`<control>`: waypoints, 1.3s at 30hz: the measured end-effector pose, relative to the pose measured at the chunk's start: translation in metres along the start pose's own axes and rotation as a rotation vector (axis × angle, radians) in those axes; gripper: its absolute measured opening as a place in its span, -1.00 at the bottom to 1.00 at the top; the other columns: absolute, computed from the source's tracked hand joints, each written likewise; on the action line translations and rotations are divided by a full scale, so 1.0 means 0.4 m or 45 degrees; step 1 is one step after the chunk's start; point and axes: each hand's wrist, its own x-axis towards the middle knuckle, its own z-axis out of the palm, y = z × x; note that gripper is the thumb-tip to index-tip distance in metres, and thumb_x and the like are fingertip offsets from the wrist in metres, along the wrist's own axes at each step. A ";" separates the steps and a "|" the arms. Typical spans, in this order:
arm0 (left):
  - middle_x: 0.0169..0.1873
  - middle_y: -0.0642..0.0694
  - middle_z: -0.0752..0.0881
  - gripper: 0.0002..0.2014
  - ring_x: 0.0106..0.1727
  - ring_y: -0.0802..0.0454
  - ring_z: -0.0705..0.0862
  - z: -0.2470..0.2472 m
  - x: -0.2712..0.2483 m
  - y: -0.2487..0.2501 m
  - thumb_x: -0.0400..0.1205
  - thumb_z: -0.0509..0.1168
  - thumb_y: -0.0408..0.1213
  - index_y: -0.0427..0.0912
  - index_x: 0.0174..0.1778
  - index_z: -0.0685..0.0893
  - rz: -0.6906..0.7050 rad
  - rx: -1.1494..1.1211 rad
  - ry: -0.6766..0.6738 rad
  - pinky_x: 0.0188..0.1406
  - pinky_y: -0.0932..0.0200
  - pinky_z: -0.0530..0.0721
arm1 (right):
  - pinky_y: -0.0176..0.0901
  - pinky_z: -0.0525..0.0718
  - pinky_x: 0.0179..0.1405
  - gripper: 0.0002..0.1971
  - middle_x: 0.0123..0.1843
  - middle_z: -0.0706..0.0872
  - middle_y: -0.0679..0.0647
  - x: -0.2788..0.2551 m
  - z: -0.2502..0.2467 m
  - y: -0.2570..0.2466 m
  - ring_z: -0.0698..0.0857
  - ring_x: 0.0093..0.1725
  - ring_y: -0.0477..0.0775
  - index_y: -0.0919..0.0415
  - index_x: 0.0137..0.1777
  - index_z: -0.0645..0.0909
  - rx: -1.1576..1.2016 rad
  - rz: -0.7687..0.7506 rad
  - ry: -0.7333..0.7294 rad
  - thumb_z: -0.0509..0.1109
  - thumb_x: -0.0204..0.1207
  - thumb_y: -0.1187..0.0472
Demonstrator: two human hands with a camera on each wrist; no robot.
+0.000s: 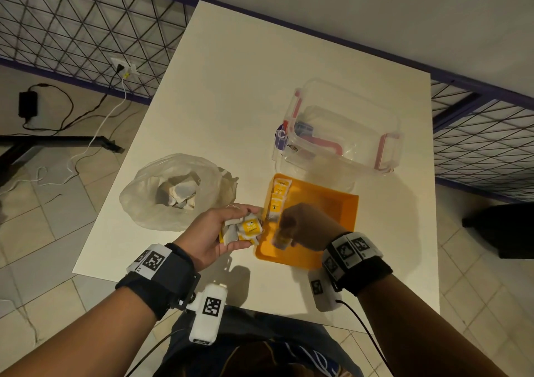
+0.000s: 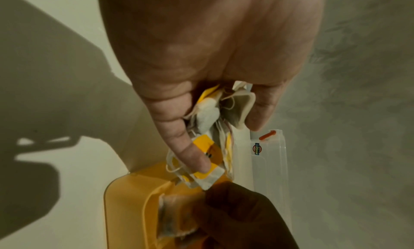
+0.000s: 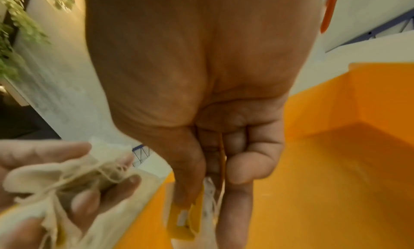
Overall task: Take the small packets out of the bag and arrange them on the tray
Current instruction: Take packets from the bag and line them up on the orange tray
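The left hand is cupped palm-up with fingers and thumb curled round a bunch of small yellow-and-white paper tea-bag packets, strings tangled among them. The left wrist view shows the thumb pressing the top packet against the fingers, so the bunch cannot spill. The hand hovers just beside the near left corner of the shallow orange plastic tray, evidently serving as a reserve from which packets are drawn one at a time.

The right hand is over the tray's near left part, immediately to the right of that bunch. Its thumb and fingers are closed in a pinch on a single yellow-tagged packet; the right wrist view shows the packet hanging below the fingertips, above the orange floor. Whether it touches the floor cannot be told.

Beyond this grip, a row of yellow packets already laid runs along the tray's left wall; the held packet appears destined for the near end of that row.

Further left of the holding hand, the crumpled translucent plastic bag sits open on the white table, more packets visible inside. A clear plastic lidded box stands beyond the tray.
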 end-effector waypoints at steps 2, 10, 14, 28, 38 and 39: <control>0.25 -0.31 0.75 -0.72 0.16 -0.25 0.77 0.001 0.000 0.000 0.72 0.21 -0.24 -0.18 0.23 0.77 -0.001 0.014 0.009 0.36 -0.25 0.62 | -0.18 0.74 -0.19 -0.90 -0.24 0.73 -0.06 0.026 0.013 -0.007 0.76 -0.28 -0.10 0.08 -0.08 0.72 0.013 -0.003 0.017 0.43 0.59 0.29; 0.24 -0.30 0.76 -0.70 0.31 -0.37 0.70 -0.007 -0.003 -0.004 0.72 0.20 -0.24 -0.21 0.29 0.73 -0.022 -0.019 0.035 0.44 -0.31 0.55 | -0.07 0.76 0.05 -0.84 -0.03 0.80 0.05 0.082 0.040 -0.014 0.73 -0.07 0.00 0.14 0.07 0.78 0.074 0.044 0.186 0.37 0.62 0.31; 0.24 -0.29 0.76 -0.71 0.20 -0.30 0.75 -0.011 0.003 -0.007 0.72 0.21 -0.24 -0.19 0.27 0.75 -0.025 -0.040 0.033 0.25 -0.17 0.67 | -0.06 0.76 0.00 -0.80 -0.01 0.79 0.02 0.093 0.051 -0.009 0.72 -0.08 0.02 0.08 0.09 0.77 0.018 0.066 0.280 0.34 0.62 0.28; 0.25 -0.36 0.74 -0.67 0.19 -0.33 0.74 0.007 0.003 0.004 0.72 0.21 -0.24 -0.26 0.34 0.69 -0.036 -0.138 -0.036 0.09 -0.06 0.76 | -0.42 0.43 -0.29 -0.83 0.09 0.66 0.03 0.090 0.052 -0.001 0.62 -0.04 -0.03 0.13 0.16 0.71 0.156 0.116 0.426 0.43 0.60 0.24; 0.23 -0.26 0.75 -0.67 0.11 -0.20 0.77 0.028 0.012 0.006 0.69 0.11 -0.36 -0.25 0.27 0.70 0.040 -0.412 -0.126 0.18 -0.12 0.69 | 0.00 0.77 -0.24 -0.69 -0.16 0.77 -0.01 -0.031 0.001 -0.054 0.77 -0.22 0.05 0.09 -0.08 0.68 0.602 -0.030 0.353 0.57 0.43 -0.13; 0.28 -0.27 0.73 -0.67 0.12 -0.21 0.75 0.031 0.013 0.007 0.70 0.10 -0.36 -0.25 0.28 0.69 0.043 -0.435 -0.133 0.16 -0.10 0.71 | -0.02 0.76 -0.23 -0.66 -0.16 0.76 -0.02 -0.034 0.006 -0.058 0.76 -0.21 0.02 0.09 -0.08 0.68 0.557 -0.042 0.340 0.60 0.37 -0.15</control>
